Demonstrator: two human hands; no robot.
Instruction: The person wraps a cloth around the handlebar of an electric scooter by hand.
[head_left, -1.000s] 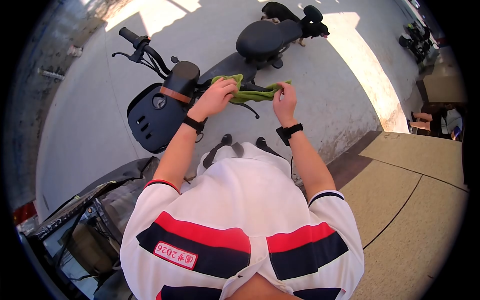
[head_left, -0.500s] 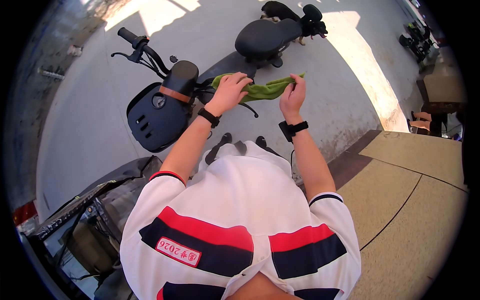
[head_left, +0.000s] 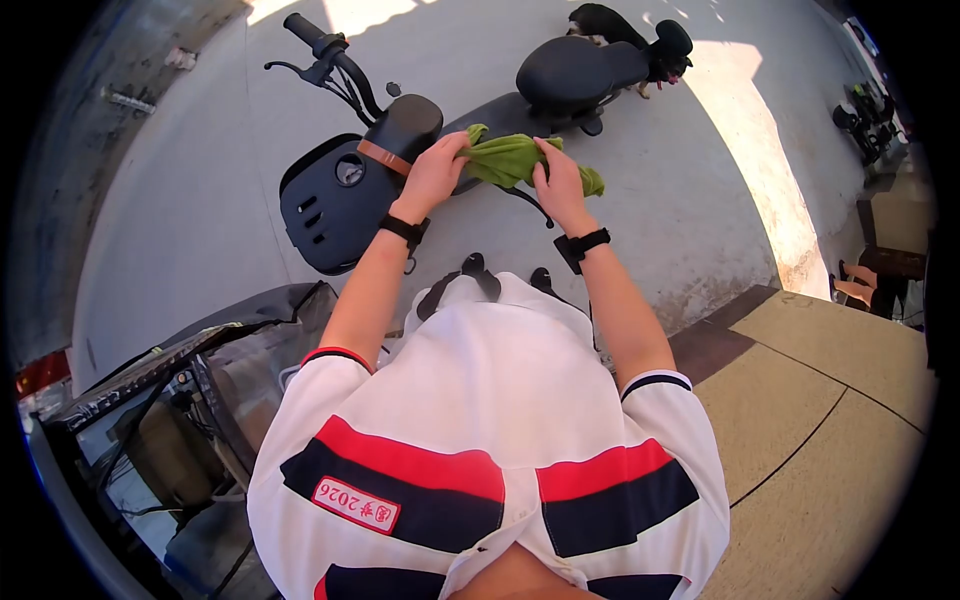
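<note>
A bunched green cloth point(head_left: 508, 157) stretches between my two hands, above the body of a dark electric scooter point(head_left: 490, 118). My left hand point(head_left: 432, 178) grips its left end, close to the scooter's rounded dark head unit with a brown band point(head_left: 405, 132). My right hand point(head_left: 562, 190) pinches the cloth nearer its other end, and a loose tail hangs past the fingers on the right. Black bands circle both wrists. The scooter's black seat point(head_left: 565, 75) lies beyond the cloth, and one handlebar grip point(head_left: 303, 28) points to the upper left.
A dark front basket point(head_left: 330, 205) sits on the scooter's left end. Behind the seat stands a black dog point(head_left: 610, 22). A vehicle with a clear plastic cover point(head_left: 245, 400) is at lower left; tan stone slabs point(head_left: 830, 440) lie at lower right. Another person's legs point(head_left: 855, 285) show at far right.
My right hand has moved left along the cloth, so the hands are closer together. The cloth is more bunched, with a tail now beyond my right hand. The view has shifted slightly.
</note>
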